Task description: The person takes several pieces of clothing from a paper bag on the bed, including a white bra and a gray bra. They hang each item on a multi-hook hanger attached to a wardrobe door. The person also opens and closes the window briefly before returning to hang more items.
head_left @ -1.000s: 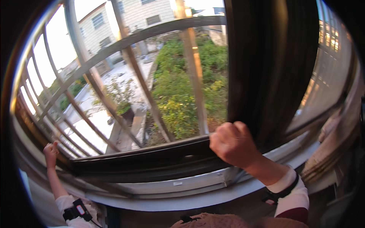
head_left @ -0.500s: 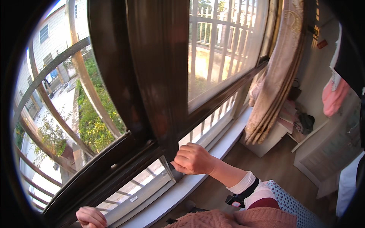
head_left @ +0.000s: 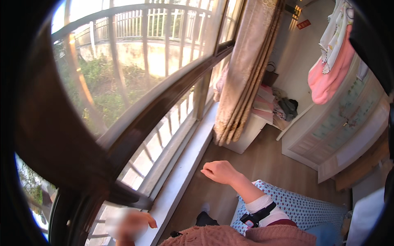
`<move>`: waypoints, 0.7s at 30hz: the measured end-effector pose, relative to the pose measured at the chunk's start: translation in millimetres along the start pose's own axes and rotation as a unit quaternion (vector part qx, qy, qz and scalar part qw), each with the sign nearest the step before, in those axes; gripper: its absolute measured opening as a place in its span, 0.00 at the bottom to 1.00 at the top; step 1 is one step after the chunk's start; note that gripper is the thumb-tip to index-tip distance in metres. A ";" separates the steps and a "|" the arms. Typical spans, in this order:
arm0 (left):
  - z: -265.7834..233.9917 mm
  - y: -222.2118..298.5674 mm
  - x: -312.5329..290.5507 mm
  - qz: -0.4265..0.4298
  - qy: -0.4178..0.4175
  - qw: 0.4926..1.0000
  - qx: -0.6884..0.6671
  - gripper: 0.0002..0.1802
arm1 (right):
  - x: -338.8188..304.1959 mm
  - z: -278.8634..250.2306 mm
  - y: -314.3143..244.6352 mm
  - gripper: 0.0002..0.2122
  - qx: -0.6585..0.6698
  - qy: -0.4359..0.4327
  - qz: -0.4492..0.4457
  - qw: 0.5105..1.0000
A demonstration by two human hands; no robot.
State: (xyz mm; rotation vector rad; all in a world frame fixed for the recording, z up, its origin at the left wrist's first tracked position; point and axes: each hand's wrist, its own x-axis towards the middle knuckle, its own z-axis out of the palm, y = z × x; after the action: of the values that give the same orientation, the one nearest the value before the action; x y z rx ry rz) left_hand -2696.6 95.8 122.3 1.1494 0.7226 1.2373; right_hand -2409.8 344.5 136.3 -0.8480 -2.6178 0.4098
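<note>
My right hand [head_left: 221, 171] is closed in a loose fist over the wood floor, apart from the window, with nothing showing in it. Low at the left, my left hand [head_left: 130, 224] is over the edge of the white windowsill [head_left: 174, 180]. It is largely smeared, with one bent finger showing, and whether it holds anything is hidden. Above it runs the dark brown window frame [head_left: 141, 123], its thick upright close on my left. Through the glass pane [head_left: 111, 69] I see bars and greenery outside.
A tan curtain [head_left: 242, 82] hangs at the window's far end. Beyond it stands a white cabinet [head_left: 246, 137] with folded cloth. Pink and white clothes [head_left: 330, 78] hang at the right above a pale patterned cupboard [head_left: 340, 123]. A blue dotted cover [head_left: 295, 205] lies near my right forearm.
My view has swung right along the window. My right hand has come away from the window frame's lower corner, still closed. My left hand now shows over the sill, blurred.
</note>
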 end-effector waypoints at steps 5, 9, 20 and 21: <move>5.7 -30.3 148.3 -0.139 -0.085 0.987 -0.003 0.11 | -40.1 -37.5 108.1 0.09 0.023 -0.023 0.158 0.987; 18.1 -80.1 269.6 -0.192 -0.147 0.970 -0.002 0.11 | -62.1 -75.5 187.1 0.08 0.048 -0.038 0.255 0.965; 84.5 -164.0 533.5 -0.224 -0.305 0.925 -0.014 0.12 | -16.4 -259.7 278.3 0.12 -0.191 0.329 0.079 0.921; 91.1 -167.8 560.5 -0.222 -0.326 0.919 -0.004 0.12 | -17.7 -286.1 279.2 0.12 -0.288 0.265 0.091 0.916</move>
State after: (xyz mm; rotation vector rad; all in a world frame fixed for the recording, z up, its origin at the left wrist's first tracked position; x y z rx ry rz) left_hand -2426.9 621.0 78.7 1.2090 0.4274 0.4248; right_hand -2136.2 597.2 282.9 -1.1851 -2.1539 -0.5194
